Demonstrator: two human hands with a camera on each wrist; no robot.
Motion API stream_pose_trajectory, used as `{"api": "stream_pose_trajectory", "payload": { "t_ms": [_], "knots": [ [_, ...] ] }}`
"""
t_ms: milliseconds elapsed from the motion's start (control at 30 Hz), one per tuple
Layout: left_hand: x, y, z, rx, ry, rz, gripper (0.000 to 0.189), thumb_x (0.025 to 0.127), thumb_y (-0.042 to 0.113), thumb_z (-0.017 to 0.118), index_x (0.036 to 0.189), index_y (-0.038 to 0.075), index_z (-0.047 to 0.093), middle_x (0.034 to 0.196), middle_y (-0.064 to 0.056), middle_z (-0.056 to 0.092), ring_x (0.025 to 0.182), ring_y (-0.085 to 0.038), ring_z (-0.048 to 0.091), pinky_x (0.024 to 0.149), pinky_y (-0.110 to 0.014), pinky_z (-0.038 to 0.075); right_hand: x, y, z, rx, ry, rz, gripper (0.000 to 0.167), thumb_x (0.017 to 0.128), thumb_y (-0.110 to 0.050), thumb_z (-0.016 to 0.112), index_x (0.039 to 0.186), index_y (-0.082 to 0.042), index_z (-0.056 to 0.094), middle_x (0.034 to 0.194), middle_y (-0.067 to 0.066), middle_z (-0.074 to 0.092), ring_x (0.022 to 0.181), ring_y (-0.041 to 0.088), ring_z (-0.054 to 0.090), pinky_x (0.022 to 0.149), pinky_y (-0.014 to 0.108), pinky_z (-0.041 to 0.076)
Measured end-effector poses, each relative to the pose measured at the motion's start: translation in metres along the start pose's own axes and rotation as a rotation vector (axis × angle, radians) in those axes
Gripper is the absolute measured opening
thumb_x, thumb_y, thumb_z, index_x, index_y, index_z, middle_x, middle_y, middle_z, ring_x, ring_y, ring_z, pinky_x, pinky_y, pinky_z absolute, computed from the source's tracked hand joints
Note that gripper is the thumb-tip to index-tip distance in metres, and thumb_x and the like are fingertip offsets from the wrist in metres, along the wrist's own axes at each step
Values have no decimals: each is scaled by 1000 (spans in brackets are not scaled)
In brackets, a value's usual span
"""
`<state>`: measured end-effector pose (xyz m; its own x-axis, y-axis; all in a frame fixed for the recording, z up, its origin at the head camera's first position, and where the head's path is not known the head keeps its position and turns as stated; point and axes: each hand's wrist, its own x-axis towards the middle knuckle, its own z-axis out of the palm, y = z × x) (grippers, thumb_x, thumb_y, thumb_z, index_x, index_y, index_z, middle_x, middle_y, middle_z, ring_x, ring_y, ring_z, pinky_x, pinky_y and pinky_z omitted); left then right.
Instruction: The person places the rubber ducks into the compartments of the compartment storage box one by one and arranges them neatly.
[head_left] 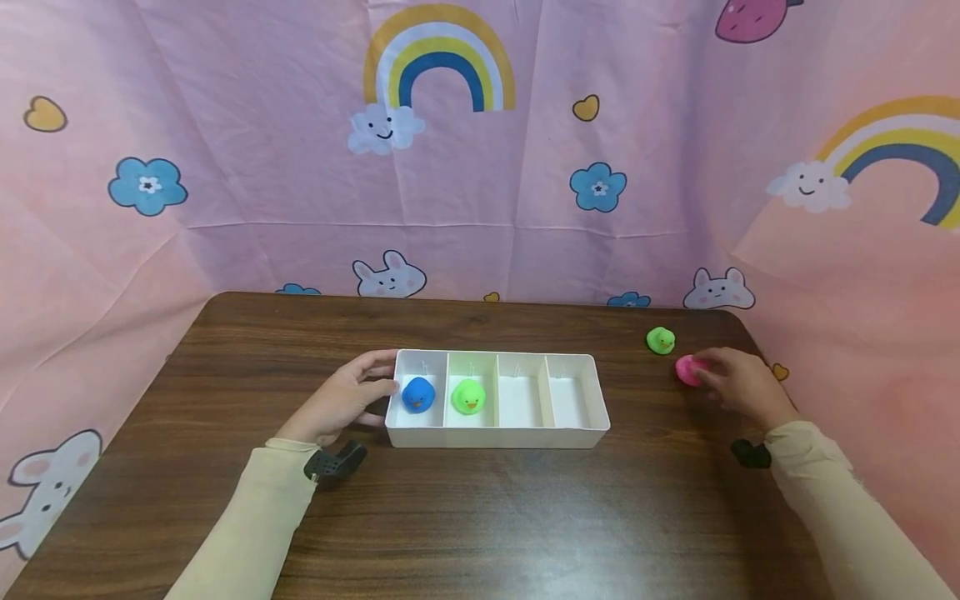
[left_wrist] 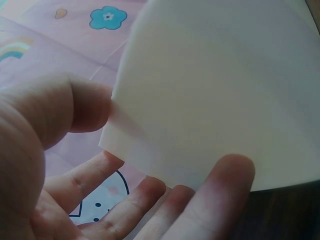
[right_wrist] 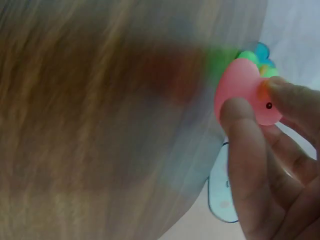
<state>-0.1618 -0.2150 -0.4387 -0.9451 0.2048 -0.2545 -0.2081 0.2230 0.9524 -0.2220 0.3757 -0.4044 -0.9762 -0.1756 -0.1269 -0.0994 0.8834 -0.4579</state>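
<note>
A pink duck point(head_left: 687, 370) is pinched by the right hand point(head_left: 738, 385) at the table's right, near a loose green duck point(head_left: 661, 340). The tray point(head_left: 498, 433), two of four compartments filled, is steadied by the left hand point(head_left: 347, 402), fingers straight.

Left hand point(head_left: 347, 403) forward, fingers straight, relaxed, thumb apart. Right hand point(head_left: 738, 385) reaching far right, thumb and fingers point(right_wrist: 245, 145) curled, pinching. Both forearms in cream sleeves.
</note>
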Motion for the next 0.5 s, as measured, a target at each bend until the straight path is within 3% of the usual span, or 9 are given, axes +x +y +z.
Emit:
{"api": "stream_pose_trajectory", "payload": {
  "t_ms": [167, 367, 500],
  "knots": [
    [-1, 0, 0, 2, 1, -3, 63, 101, 21, 65, 158, 15, 38, 159, -24, 38, 135, -49, 51, 83, -49, 63, -1, -14, 2, -22, 93, -72, 37, 101, -23, 70, 127, 2, 65, 120, 27, 64, 76, 22, 66, 59, 30, 59],
    [1, -2, -1, 9, -4, 3, 64, 101, 23, 66, 158, 15, 38, 159, -24, 38, 134, -50, 52, 83, -49, 64, -3, -35, 3, -34, 185, -187, 31, 100, -23, 71, 120, 0, 71, 115, 21, 70, 95, 32, 65, 77, 41, 59],
    [2, -3, -1, 15, -5, 7, 64, 101, 22, 65, 158, 15, 37, 159, -24, 39, 134, -50, 51, 83, -49, 63, -3, -54, 3, -33, 227, -229, 27, 99, -23, 72, 117, -2, 73, 111, 17, 71, 91, 29, 65, 76, 39, 56]
  ]
}}
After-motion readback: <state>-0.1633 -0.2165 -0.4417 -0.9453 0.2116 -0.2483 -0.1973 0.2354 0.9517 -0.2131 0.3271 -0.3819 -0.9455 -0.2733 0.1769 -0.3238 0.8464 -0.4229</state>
